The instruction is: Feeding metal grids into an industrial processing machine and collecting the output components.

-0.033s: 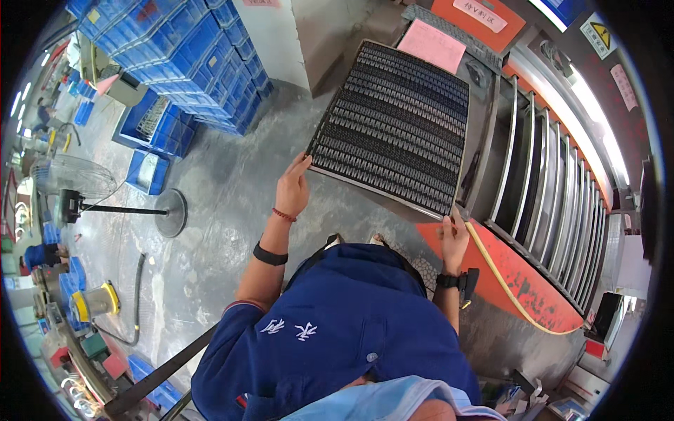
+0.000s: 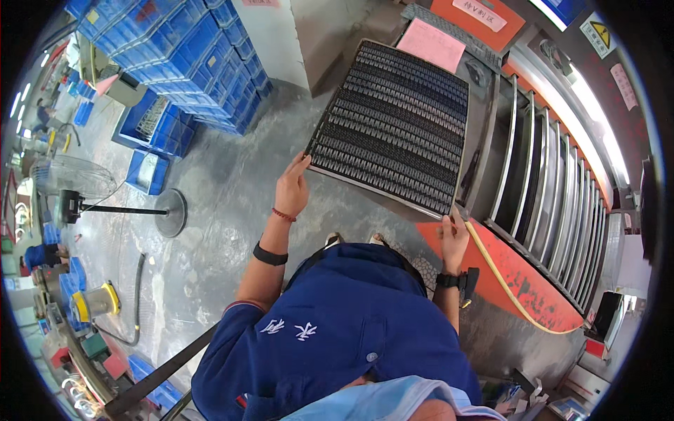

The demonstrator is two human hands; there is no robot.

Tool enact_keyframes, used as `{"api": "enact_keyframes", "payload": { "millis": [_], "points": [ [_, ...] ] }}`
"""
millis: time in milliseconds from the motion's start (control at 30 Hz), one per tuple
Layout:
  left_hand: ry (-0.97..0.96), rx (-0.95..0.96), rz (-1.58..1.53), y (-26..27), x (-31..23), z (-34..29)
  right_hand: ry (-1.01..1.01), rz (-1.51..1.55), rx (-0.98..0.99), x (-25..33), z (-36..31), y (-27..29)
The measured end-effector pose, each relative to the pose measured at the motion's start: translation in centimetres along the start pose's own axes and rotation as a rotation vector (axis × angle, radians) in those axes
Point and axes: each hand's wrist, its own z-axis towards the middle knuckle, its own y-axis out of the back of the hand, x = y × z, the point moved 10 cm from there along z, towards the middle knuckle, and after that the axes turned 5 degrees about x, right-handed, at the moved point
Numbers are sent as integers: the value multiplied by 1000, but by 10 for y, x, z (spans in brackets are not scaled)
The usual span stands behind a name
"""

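A flat rectangular tray (image 2: 397, 126) with a thin pale rim lies tilted in front of me. Rows of small black and grey toothed pieces fill it, too fine to name. At its near left corner my left hand (image 2: 292, 189) has its fingers closed on the edge. My right hand (image 2: 455, 240) grips the near right corner, its fingertips at the rim and part of the fingers hidden beneath. Just past the tray's far edge is a pink sheet of paper (image 2: 431, 43). What bears the tray's far side is hidden under it.
To the right stands a rack of curved-looking metal bars (image 2: 540, 175), with a yellow hose (image 2: 495, 270) near its foot. Stacked blue crates (image 2: 189, 63) rise at the far left beside a white pillar (image 2: 277, 42). A standing fan (image 2: 77, 182) is on the left floor.
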Motion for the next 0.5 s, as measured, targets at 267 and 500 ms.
{"api": "enact_keyframes", "payload": {
  "millis": [267, 500],
  "points": [
    [-5, -36, 22, -3, 2, -1, -80, 182, 37, 4, 1, -1],
    [-27, -96, 47, -5, -1, -3, -121, 256, -4, -8, 2, 2]
  ]
}}
